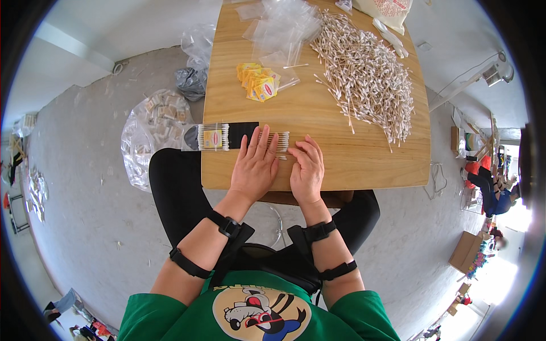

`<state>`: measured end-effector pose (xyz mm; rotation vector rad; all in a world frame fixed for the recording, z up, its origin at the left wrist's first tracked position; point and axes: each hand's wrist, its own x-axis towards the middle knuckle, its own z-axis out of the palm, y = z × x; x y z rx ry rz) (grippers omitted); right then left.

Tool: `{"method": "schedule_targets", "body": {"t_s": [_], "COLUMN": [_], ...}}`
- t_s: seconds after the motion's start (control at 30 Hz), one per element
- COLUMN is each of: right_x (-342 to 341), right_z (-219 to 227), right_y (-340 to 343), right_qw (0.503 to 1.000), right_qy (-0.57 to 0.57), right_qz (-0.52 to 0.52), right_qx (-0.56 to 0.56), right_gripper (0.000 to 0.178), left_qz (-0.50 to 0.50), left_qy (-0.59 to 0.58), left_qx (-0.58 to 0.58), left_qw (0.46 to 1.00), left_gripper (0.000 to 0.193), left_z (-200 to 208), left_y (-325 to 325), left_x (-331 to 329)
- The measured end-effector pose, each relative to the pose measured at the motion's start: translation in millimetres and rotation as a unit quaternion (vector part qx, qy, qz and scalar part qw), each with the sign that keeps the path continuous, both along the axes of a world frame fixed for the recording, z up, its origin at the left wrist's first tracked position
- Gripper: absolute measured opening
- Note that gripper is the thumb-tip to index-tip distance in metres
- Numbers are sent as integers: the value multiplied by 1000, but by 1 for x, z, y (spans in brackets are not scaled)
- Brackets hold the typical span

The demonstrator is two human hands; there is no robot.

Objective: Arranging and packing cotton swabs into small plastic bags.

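A row of cotton swabs (282, 142) lies side by side near the table's front left, partly covered by my left hand (256, 167). That hand is laid flat over the row, fingers stretched out. Just right of the row, my right hand (307, 173) rests on the wood with its fingers bent, fingertips close to the swab ends and nothing visible in them. Left of my left hand is a black strip (243, 132). Beside it sits a clear bag of swabs (223, 136) with a yellow card (212, 138) on top, near the table's left edge.
A big heap of loose cotton swabs (367, 74) covers the table's far right. Yellow cards (257, 82) and clear plastic sleeves (284, 28) lie at the far left. On the floor to the left stands a clear sack (136, 142) of packed bundles. People sit far right.
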<state>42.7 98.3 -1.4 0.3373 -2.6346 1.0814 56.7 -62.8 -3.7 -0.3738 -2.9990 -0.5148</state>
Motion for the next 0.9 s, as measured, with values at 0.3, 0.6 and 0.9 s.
{"method": "schedule_targets", "body": {"t_s": [0.3,0.6,0.9], "right_x": [-1,-2,-3], "right_z": [2,1,0], "right_y": [-3,-3,-6], "right_qw": [1000,1000,998], "right_qy": [-12,-21,-24], "right_qz": [-7,-7,-11], "right_qx": [10,19,49], "right_gripper": [36,40,45], "left_qz": [1,2,0], "left_qy": [2,-2,5], "left_qx": [-1,-3,1], "left_qw": [1000,1000,1000], "left_gripper": [59,58,59], "left_z": [0,0,0], "left_y": [0,0,0], "left_x": [0,0,0]}}
